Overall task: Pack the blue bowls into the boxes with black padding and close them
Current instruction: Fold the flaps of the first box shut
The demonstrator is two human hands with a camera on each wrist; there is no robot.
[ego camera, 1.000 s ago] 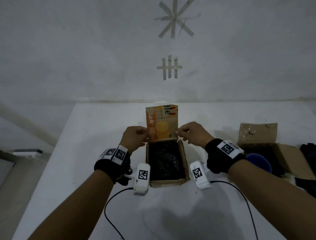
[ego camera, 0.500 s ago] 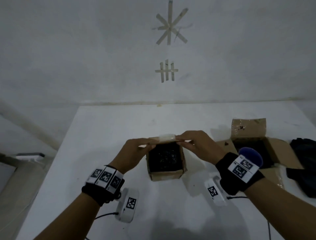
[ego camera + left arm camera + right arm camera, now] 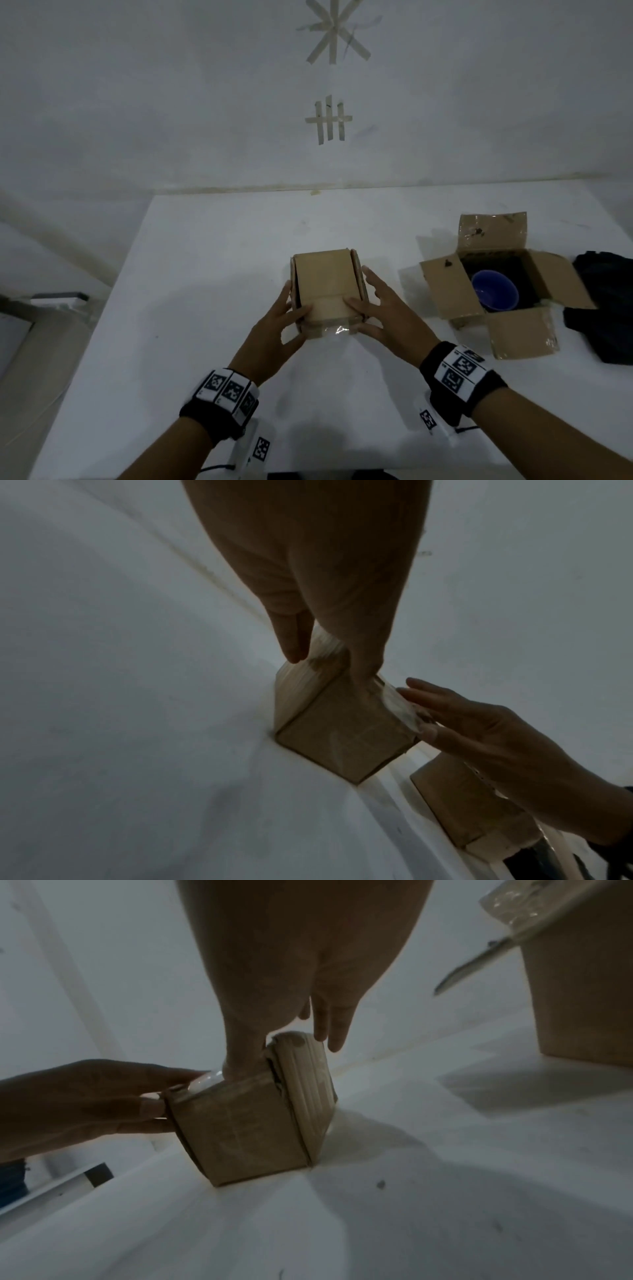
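A small cardboard box (image 3: 325,284) stands shut in the middle of the white table (image 3: 205,274). My left hand (image 3: 297,298) presses its near left corner, thumb on the lid and straight fingers along the side. My right hand (image 3: 356,286) mirrors it on the right. The wrist views show the same box (image 3: 339,737) (image 3: 246,1129) between flat fingers. To the right a larger box (image 3: 442,291) lies with its flaps spread, black padding (image 3: 489,263) inside and a blue bowl (image 3: 495,294) resting in it. What the small box holds is hidden.
A heap of black cloth (image 3: 603,308) lies at the table's right edge beside the open box. The table meets a white wall at the back, with tape marks (image 3: 329,120) on it. A drop-off and a grey ledge (image 3: 58,298) lie to the left.
The small box's printed far flap stood upright, then folded down over the black padding. The box is now shut and both hands have moved to its near corners.
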